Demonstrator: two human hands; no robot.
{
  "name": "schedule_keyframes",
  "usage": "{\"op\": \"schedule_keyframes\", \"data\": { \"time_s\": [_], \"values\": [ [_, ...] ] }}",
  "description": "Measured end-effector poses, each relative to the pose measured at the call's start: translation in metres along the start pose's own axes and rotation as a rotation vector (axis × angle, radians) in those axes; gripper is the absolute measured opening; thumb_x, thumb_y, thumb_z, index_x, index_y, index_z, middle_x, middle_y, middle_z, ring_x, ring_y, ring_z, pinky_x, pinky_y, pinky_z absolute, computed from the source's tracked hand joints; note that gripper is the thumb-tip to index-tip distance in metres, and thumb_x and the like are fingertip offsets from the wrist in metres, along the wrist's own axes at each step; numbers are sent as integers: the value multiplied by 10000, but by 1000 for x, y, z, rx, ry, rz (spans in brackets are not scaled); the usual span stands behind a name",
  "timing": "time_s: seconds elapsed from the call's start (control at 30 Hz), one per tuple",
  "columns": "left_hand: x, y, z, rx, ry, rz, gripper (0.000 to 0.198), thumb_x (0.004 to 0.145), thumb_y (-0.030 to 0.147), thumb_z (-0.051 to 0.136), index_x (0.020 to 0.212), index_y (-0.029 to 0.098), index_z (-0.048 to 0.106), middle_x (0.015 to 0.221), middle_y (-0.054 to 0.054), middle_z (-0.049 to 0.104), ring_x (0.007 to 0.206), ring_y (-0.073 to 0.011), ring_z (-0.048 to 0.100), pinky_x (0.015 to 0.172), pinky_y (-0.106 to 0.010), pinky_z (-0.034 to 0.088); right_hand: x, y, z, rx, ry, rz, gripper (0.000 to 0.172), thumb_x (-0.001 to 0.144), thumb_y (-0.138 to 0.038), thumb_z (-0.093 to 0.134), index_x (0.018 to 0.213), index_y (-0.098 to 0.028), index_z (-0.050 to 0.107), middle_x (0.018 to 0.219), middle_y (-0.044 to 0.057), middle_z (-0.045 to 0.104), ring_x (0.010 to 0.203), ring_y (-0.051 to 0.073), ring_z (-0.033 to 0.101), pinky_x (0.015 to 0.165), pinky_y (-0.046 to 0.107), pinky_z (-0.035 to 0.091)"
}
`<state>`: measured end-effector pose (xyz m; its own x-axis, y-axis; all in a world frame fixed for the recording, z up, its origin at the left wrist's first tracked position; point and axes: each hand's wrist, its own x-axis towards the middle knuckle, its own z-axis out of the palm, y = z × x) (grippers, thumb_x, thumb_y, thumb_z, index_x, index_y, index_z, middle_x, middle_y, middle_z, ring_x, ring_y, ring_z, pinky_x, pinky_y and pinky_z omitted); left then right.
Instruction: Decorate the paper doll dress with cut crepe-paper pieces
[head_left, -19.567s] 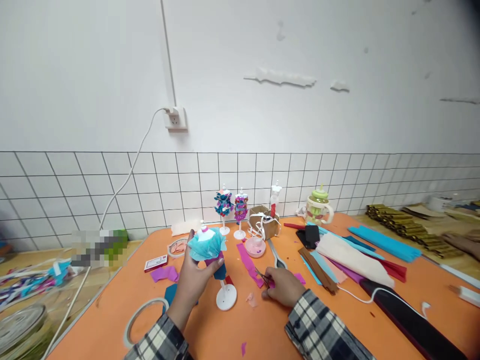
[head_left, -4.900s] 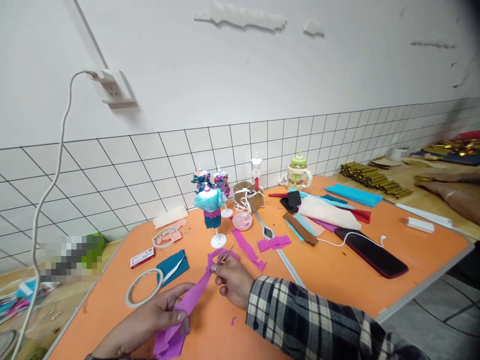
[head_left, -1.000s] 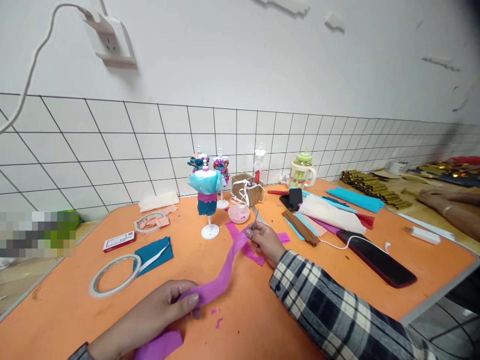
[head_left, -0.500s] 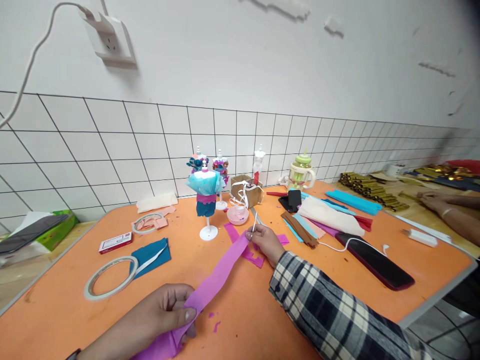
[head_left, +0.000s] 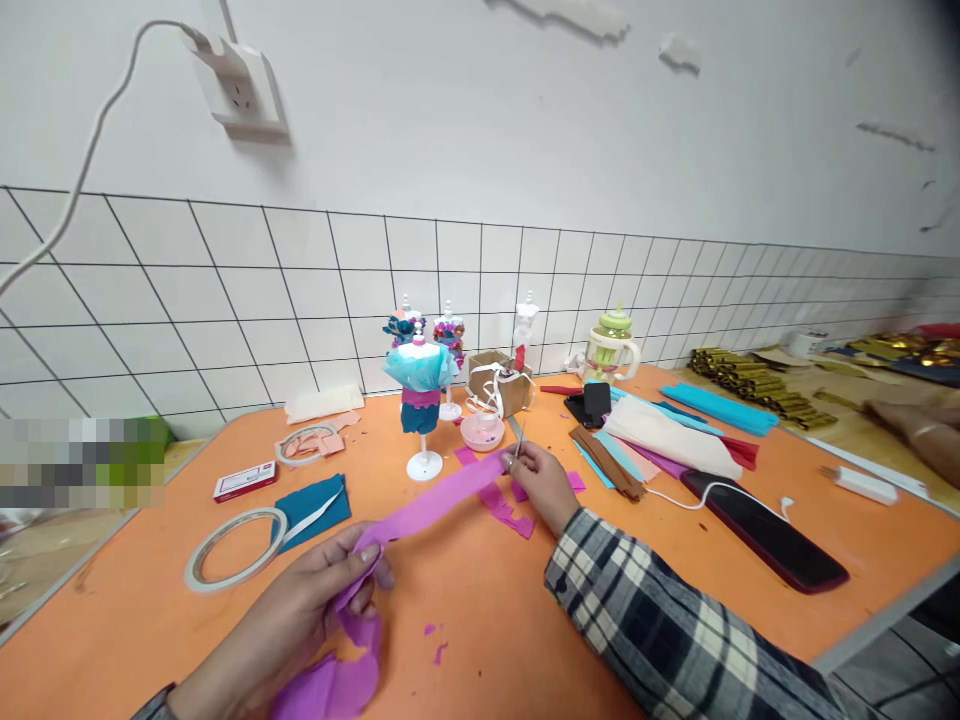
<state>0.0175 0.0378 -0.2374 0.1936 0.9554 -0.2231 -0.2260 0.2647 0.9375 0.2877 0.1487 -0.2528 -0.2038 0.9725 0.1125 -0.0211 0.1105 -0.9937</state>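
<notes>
Slantwise, one purple strip point(head_left: 442, 500) spans left hand point(head_left: 330, 580) to right hand point(head_left: 541, 484).

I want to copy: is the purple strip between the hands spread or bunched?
Spread out: the purple strip runs nearly straight from left hand to right hand.

Purple strip point(head_left: 439, 498): lower part cut off below. Rear-left stand point(head_left: 401, 327): partly hidden by front stand point(head_left: 421, 398). Co-worker's hand point(head_left: 907, 422): blurred.

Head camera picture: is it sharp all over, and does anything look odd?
Head view throughout: magenta strip fairly clear; wall tiles stretched toward the left; co-worker's hand at right looks blurred; top-right corner dark; faint shadow under the wall socket; blocky pixels mask a patch at left.
</notes>
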Motion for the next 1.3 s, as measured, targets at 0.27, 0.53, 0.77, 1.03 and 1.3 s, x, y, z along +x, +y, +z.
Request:
{"op": "schedule_keyframes", "data": {
  "time_s": [0.27, 0.53, 0.77, 1.03, 1.3],
  "values": [
    [-2, 7, 2, -232, 119, 8, 93, 716, 134, 751, 750, 113, 667, 635, -11, 623, 450, -64, 471, 425, -180, 441, -22, -11, 17, -85, -513, 73, 371, 709, -449, 697, 861, -115, 639, 723, 37, 649, 641, 110, 558, 627, 228, 417],
    [1, 7, 6, -195, 252, 82, 56, 746, 88, 702, 781, 110, 664, 710, -46, 671, 484, -71, 528, 447, -167, 455, -27, -9, 12, -50, -806, 215, 547, 784, -595, 576, 995, -97, 662, 768, 54, 661, 440, 38, 338, 439, 189, 281],
    [-12, -1, 26, 119, -35, -1, 386, 841, 356, 662, 1168, 195, 532, 704, -7, 674, 514, -101, 524, 480, -201, 412, -51, -5, 45, -64, -980, 259, 488, 705, -516, 722, 950, -95, 691, 738, 13, 610, 677, 95, 541, 684, 211, 415],
    [-12, -5, 32, 172, -108, -59, 554, 844, 388, 653, 1292, 184, 399, 750, -13, 670, 563, -122, 546, 534, -241, 432, -50, -9, 39, -150, -980, 234, 429, 724, -481, 725, 930, -106, 701, 716, -8, 599, 638, 73, 486, 625, 185, 374],
    [-13, -5, 36, 205, -127, -58, 474, 821, 401, 671, 1192, 188, 466, 732, -26, 671, 554, -130, 549, 530, -250, 431, -52, -7, 41, -73, -972, 275, 409, 671, -431, 774, 880, -86, 705, 675, -5, 593, 601, 70, 497, 600, 184, 395]
  ]
}}
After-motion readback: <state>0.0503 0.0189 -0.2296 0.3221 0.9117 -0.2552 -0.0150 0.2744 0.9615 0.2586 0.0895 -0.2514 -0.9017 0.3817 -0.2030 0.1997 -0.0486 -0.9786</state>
